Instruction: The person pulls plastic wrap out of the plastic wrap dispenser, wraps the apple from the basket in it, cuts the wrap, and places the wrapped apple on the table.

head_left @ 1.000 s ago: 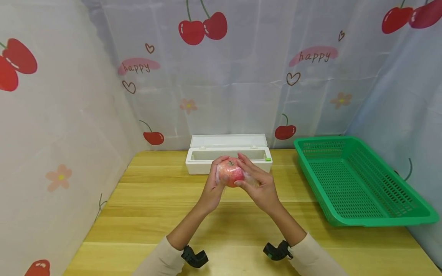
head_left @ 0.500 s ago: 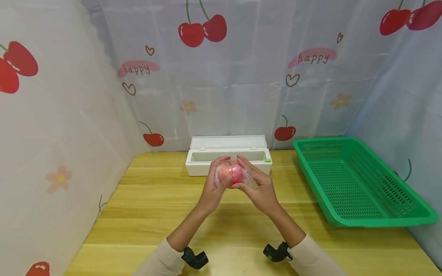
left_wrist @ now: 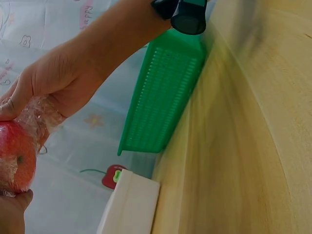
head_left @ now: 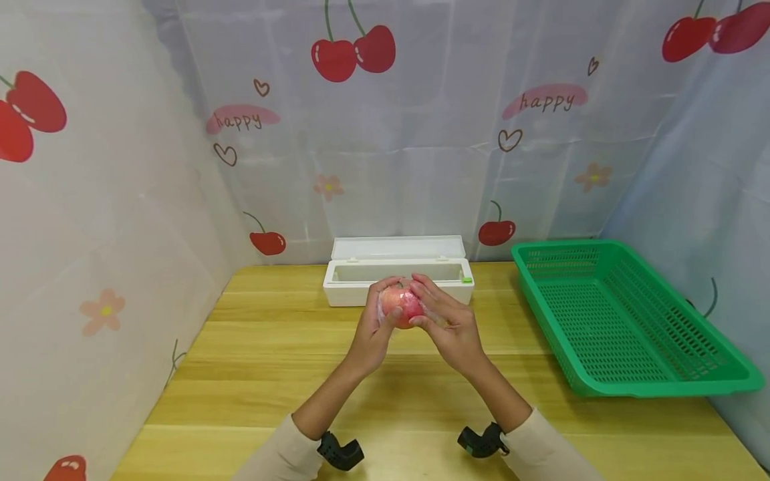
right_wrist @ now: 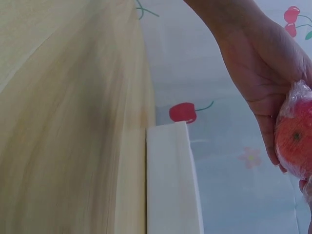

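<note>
1. The left hand (head_left: pixel 368 334) and the right hand (head_left: pixel 455 331) curve their fingers round a red apple (head_left: pixel 400 304), gripping it between them.
2. Clear film (left_wrist: pixel 38 114) wraps the apple, held above the tabletop (head_left: pixel 259 361).
3. Behind stands an open white box (head_left: pixel 349 295), with a green basket (head_left: pixel 610 327) to the right.

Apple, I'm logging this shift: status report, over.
Left hand, right hand: both holding apple. Apple: in clear wrap, above table. Nothing seen in the way.

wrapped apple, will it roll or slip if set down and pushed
The wrapped apple would probably roll, being round, though the bunched wrap at its side may make it wobble. The wrap's shine suggests it could slip.
</note>
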